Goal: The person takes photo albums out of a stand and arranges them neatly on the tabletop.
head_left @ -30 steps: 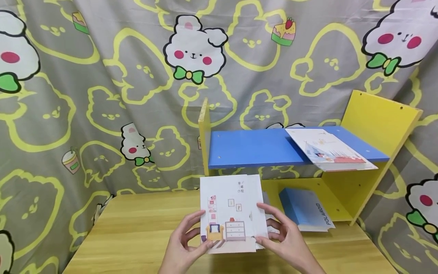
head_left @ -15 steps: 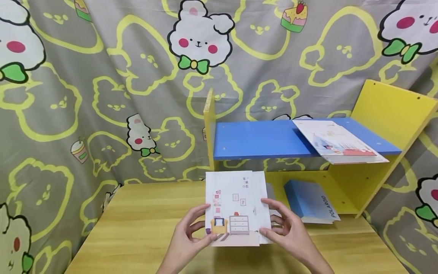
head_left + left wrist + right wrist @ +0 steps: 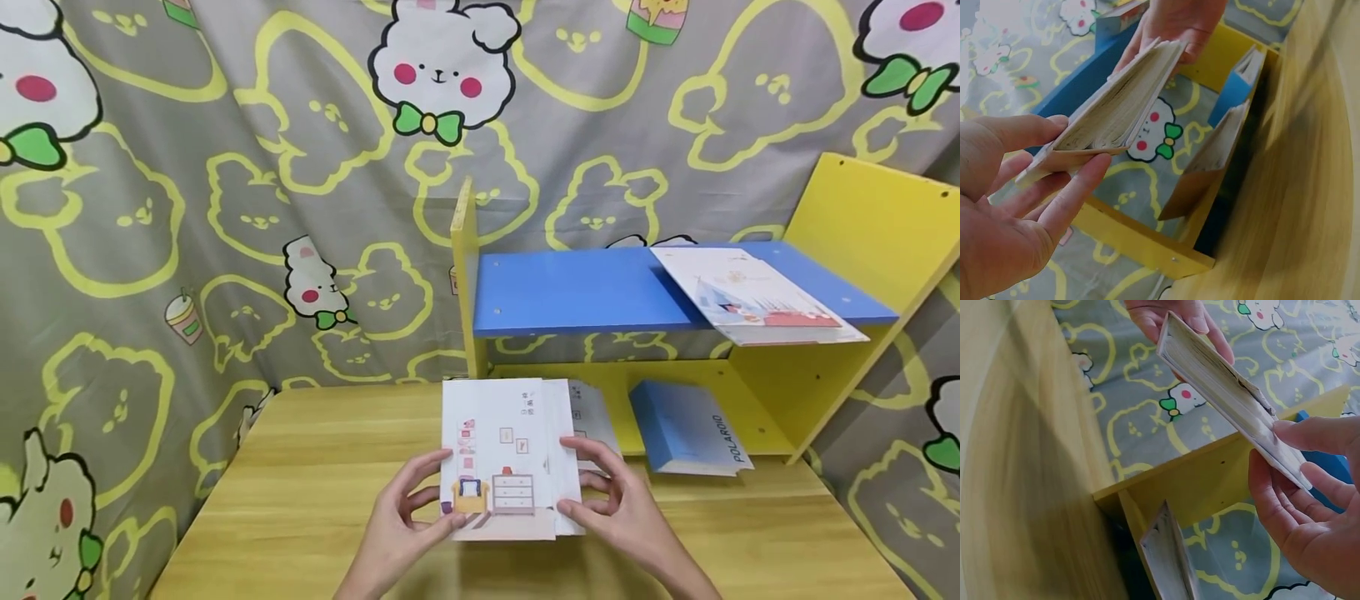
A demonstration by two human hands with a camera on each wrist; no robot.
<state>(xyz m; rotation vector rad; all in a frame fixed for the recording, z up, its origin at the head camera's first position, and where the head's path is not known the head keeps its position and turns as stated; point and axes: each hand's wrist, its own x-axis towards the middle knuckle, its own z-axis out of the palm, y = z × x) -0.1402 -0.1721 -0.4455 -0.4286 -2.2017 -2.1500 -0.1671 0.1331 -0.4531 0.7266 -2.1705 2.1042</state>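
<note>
One book [image 3: 487, 454] is held between left hand [image 3: 397, 521] and right hand [image 3: 627, 512].

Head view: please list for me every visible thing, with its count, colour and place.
held book: 1, white, lower centre
picture book: 1, mostly white, on upper shelf, overhanging its front
POLAROID book: 1, blue, on lower shelf
grey book: 1, grey, lower shelf, partly behind held book
shelf unit: 1, yellow and blue, right half
table: 1, wood-coloured, lower part
curtain: at least 1, grey with yellow and white figures, background
left hand: 1, bare, gripping held book's left side
right hand: 1, bare, gripping held book's right side
</note>
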